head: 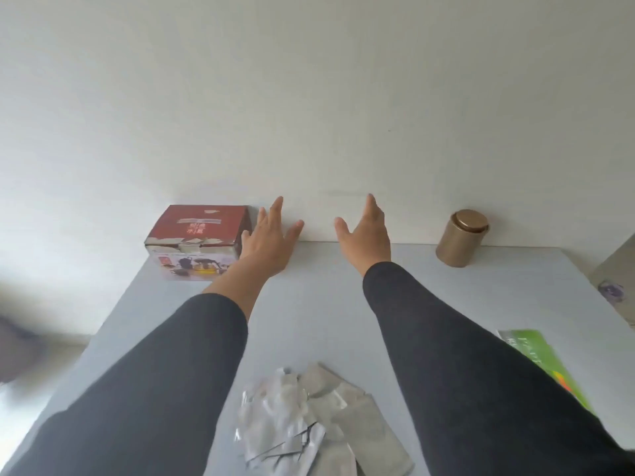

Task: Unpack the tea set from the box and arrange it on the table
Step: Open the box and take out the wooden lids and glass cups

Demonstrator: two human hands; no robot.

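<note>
A red tea-set box [197,237] with a picture of a teapot on its front stands closed at the far left of the grey table [326,297], against the white wall. My left hand [269,238] is stretched out just right of the box, fingers spread, holding nothing, its little-finger side close to the box's right edge. My right hand [366,235] reaches forward over the table's far middle, palm turned inward, fingers apart and empty. Both arms wear dark sleeves.
A round gold tin [460,238] with a lid stands at the far right by the wall. Several silver foil packets [309,417] lie near the front edge. A green packet [549,362] lies at the right edge. A cardboard surface [618,269] sits beyond the table's right side.
</note>
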